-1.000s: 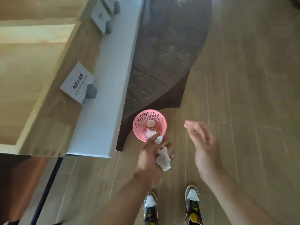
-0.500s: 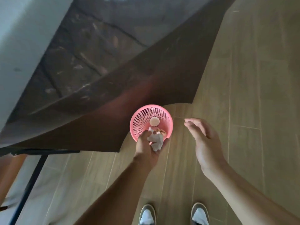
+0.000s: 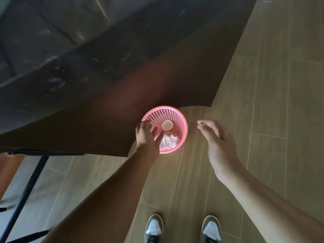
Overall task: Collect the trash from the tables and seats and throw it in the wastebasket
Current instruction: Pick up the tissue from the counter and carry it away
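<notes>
Dark worktop [image 3: 87, 85] on my left. My left hand [image 3: 146, 135] hovers over the basket [image 3: 184, 123] rim, grip wide and holding nothing. The paper wad [image 3: 169, 142] lies inside, beside a cup [image 3: 167, 124]. My right hand [image 3: 217, 141] hangs just beside the basket, grip loose and empty. I'd call this load binned, but the other tables and seats are out of view.

Left forearm [image 3: 108, 193], right forearm [image 3: 263, 199]: bare as far up as the frame shows. Left hand [image 3: 146, 137], right hand [image 3: 217, 139]: bare as well. Footwear: a pair of sneakers. Left shoe [image 3: 154, 228] and right shoe [image 3: 211, 228] match: grey rounded toe surround, white toe panel, dark lace area with yellow touches. Heels are cut off by the frame's bottom edge.
</notes>
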Action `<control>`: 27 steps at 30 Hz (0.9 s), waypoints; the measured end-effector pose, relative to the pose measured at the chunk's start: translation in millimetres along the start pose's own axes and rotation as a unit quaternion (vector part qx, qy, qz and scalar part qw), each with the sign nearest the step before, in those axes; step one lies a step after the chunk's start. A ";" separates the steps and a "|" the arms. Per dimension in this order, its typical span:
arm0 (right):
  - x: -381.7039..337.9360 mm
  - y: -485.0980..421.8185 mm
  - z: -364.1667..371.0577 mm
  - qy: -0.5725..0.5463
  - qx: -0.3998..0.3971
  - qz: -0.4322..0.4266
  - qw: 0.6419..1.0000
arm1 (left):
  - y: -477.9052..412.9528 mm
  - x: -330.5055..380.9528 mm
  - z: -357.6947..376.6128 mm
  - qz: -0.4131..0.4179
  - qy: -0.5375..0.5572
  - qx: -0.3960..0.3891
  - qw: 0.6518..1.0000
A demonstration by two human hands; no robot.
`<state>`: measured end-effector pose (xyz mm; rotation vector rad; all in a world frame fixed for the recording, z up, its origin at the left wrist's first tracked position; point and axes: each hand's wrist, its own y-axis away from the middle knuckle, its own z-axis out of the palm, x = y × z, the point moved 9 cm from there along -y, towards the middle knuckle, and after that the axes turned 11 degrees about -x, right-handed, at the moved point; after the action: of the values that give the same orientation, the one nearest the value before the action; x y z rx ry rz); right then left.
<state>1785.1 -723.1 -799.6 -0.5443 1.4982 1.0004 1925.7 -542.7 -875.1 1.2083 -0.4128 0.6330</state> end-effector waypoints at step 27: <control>-159.4 135.6 59.3 0.023 -0.137 -0.007 0.990 | 304.7 82.4 -0.4 0.290 -0.289 -0.087 0.908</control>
<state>1740.1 -636.0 -605.4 -0.7767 1.4031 1.1981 1790.4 -457.4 -602.9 1.0834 -1.3379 0.7122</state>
